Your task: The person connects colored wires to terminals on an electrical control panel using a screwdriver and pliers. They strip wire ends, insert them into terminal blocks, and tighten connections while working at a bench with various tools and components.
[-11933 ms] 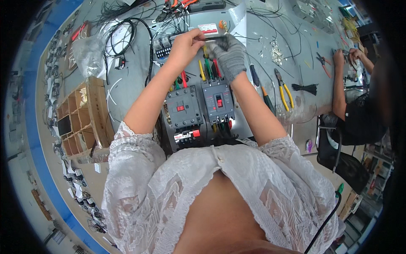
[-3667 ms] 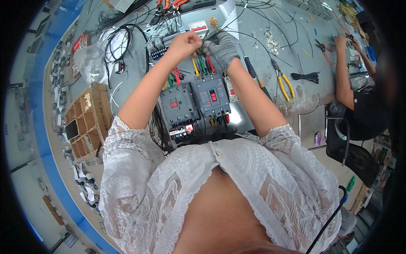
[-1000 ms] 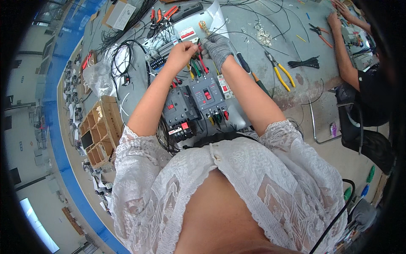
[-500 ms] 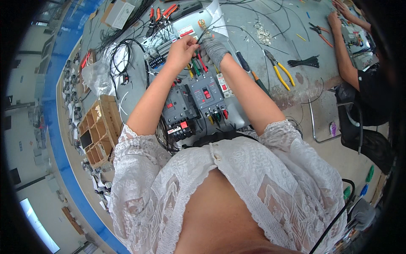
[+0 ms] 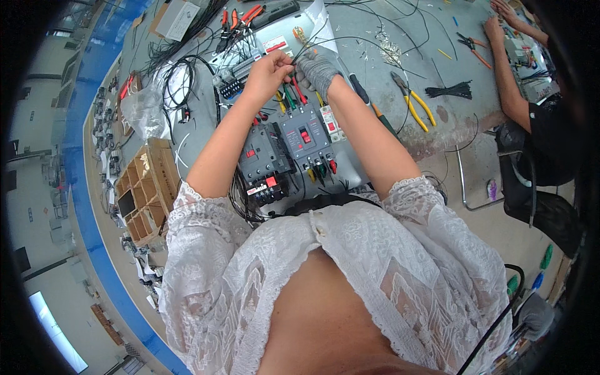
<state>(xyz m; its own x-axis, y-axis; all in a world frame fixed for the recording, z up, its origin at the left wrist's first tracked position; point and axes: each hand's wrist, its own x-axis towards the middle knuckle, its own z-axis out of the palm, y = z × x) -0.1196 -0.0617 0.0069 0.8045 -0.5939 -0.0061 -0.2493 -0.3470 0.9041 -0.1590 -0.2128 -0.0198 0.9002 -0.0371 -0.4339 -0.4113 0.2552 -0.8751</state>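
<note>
Breakers, grey, nearest body. Just beyond: left hand, bare, thumb and finger pinching black wire; right hand, grey-gloved, curled beside it, hold unclear. Wire at fingertips, trailing right. Farther: red-handled tools.

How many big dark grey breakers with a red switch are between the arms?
2: the left breaker, nearer the left forearm, and the right breaker alongside it, nearer the gloved right hand. Any others beneath the arms would be hidden.
</note>
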